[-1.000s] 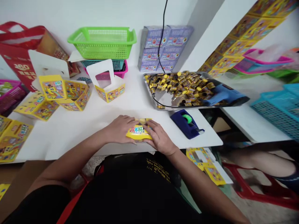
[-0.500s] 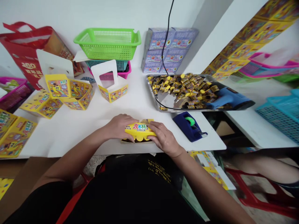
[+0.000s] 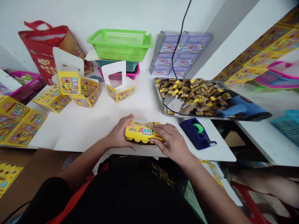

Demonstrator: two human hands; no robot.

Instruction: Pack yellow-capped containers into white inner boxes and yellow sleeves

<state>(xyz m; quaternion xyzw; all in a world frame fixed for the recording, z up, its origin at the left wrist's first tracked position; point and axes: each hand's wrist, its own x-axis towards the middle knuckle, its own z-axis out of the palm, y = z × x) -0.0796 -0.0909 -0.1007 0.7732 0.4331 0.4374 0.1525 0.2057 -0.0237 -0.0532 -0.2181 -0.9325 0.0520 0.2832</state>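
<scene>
A yellow printed cardboard box rests near the front edge of the white table, with scalloped edges along its near side and dark gaps beneath them. My left hand grips its left end, thumb low at the near side and fingers behind. Over the right end lies my right hand, its fingers bent across the top panel and thumb at the near side. Both hands are closed on the box. A blue tape dispenser with a green core stands just right of my right hand.
A metal tray of small yellow-capped cups holds a blue heat-gun-like tool with a black cord. Opened yellow boxes stand at left, before stacked baskets and a red bag. Purple boxes line the wall. Another person's limb shows at right.
The view has shifted left, so the scene sits further right. The box's top panel now shows flatter, and my left hand has opened its grip somewhat around the left end.
</scene>
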